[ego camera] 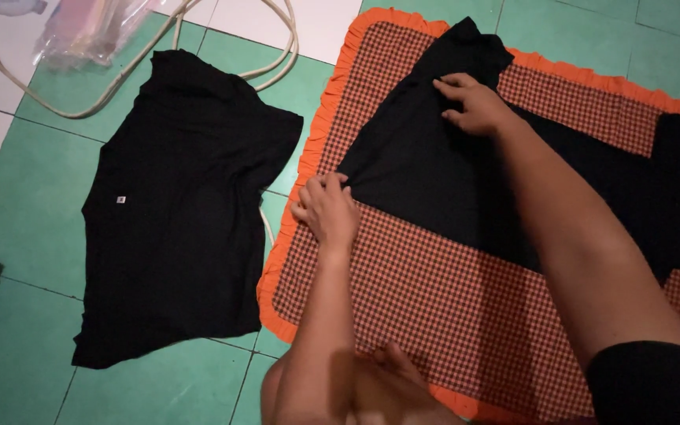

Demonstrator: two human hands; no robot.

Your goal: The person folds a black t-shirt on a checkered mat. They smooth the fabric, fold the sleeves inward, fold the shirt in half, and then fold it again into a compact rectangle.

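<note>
Black cloth point(434, 165) lies spread on the checked orange-frilled mat point(450, 299), only partly folded. The left hand point(326, 211) pinches its corner at nine o'clock in a narrow grip; the right hand point(474, 102) presses flat at twelve. A second black shirt point(182, 205) lies unfolded on the green tiled floor point(25, 205).

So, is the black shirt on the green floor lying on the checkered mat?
No, the black shirt lies on the green tiles, beside the checkered mat.
</note>
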